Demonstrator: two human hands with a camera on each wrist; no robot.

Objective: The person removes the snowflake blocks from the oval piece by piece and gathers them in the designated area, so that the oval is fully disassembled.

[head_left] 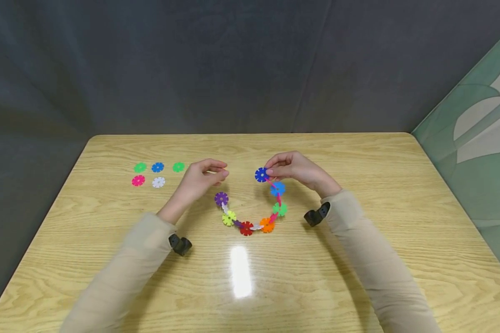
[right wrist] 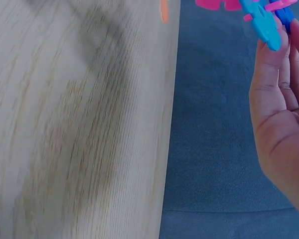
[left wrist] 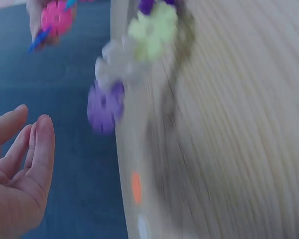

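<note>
My right hand [head_left: 302,172] pinches a dark blue notched plastic disc [head_left: 260,175] between thumb and fingers. That disc is one end of a chain of interlocked snowflake discs, which hangs in a U shape in the head view. Along it are a light blue disc [head_left: 277,188], a green one [head_left: 280,209], an orange one [head_left: 267,225], a red one [head_left: 246,228] and a yellow one [head_left: 229,218]. At the other end is a purple disc [left wrist: 105,107]. Just beyond this end, my left hand [head_left: 197,180] has its thumb and fingers apart, with nothing between them.
On the wooden table [head_left: 358,286], several loose discs lie at the back left: a pink disc [head_left: 138,180], a white disc [head_left: 159,182], a blue disc [head_left: 158,167] and two green ones. A dark cloth [head_left: 250,69] hangs behind the table, and a green patterned panel [head_left: 479,138] stands at the right.
</note>
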